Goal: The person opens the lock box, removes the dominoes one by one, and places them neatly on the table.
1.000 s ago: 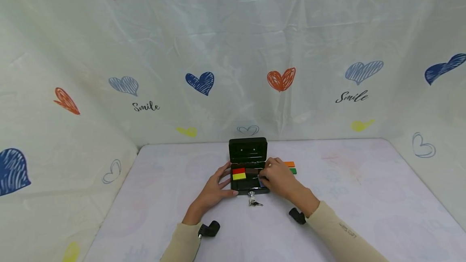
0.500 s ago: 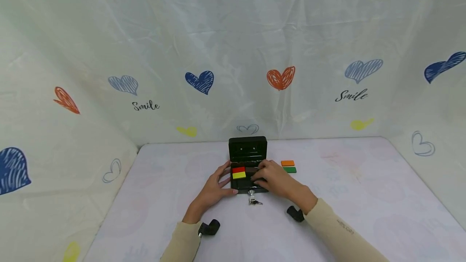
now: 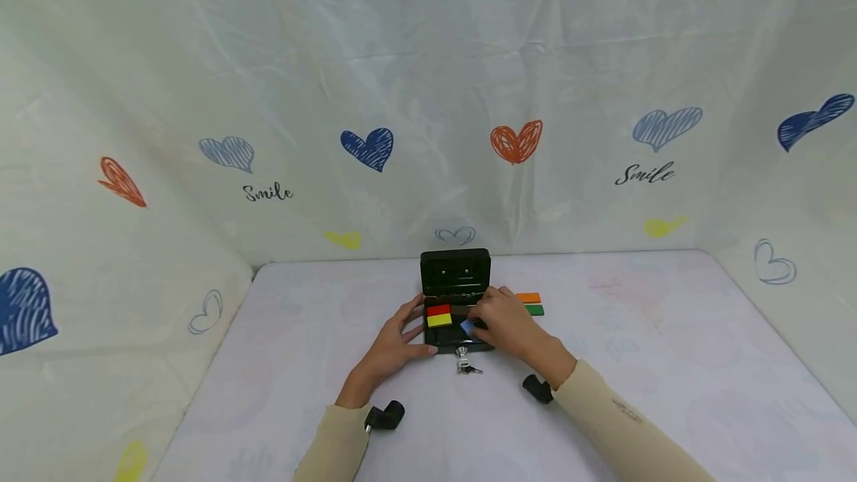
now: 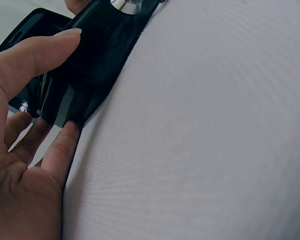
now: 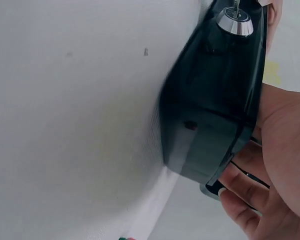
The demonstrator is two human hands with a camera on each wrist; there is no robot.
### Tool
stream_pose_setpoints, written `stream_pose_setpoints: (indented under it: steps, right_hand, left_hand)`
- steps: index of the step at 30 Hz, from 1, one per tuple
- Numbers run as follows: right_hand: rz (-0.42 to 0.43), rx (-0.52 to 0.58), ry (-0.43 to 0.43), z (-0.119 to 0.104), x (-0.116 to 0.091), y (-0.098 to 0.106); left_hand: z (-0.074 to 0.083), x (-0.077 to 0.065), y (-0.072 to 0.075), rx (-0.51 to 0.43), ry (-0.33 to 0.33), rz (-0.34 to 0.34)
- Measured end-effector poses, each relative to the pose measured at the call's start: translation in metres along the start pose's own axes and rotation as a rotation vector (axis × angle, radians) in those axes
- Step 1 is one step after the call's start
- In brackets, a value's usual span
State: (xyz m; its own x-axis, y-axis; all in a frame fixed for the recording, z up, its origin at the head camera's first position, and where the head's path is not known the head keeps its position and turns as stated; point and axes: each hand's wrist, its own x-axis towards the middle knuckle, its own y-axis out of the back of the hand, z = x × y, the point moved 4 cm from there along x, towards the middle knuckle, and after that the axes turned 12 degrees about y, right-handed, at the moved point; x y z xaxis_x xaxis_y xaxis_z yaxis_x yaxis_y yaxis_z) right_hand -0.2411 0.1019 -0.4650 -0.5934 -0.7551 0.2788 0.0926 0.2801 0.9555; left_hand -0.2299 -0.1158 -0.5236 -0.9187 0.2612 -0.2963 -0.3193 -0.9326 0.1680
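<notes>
The right grip [image 3: 507,324] pinches a blue block [image 3: 466,327] at the black box's [image 3: 455,262] interior, while the left grip [image 3: 393,341], fingers spread, touches its left side, likely steadying it. A green block [image 3: 535,310] lies right of the box.

The glossy black box [image 3: 451,337] before me stands on the table [image 3: 301,355], lid [image 3: 455,269] raised at the back, keys [image 3: 471,370] hanging at its silver front lock [image 3: 462,353]. Inside, at left, a red block [image 3: 438,309] lies right behind a yellow block [image 3: 439,320]. My right fingers [image 3: 486,309] pinch a blue block [image 3: 466,327], partly hidden.
</notes>
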Motion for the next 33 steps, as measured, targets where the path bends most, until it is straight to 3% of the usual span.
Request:
stream_pose_setpoints:
  steps: [6, 14, 22, 33]
  right_hand:
    - [-0.053, 0.009, -0.014, 0.001, 0.008, -0.006]
    - [-0.066, 0.086, 0.03, 0.001, 0.01, -0.005]
    - [-0.097, 0.061, -0.008, 0.005, 0.012, -0.007]
    - [-0.123, 0.062, 0.005, 0.003, 0.015, -0.01]
  left_hand:
    - [0.0, 0.0, 0.0, -0.005, 0.001, -0.003]
    - [0.001, 0.001, 0.001, -0.011, 0.001, -0.008]
    - [0.002, 0.001, 0.001, -0.002, 0.002, -0.001]
    - [-0.001, 0.002, 0.001, -0.021, -0.013, -0.017]
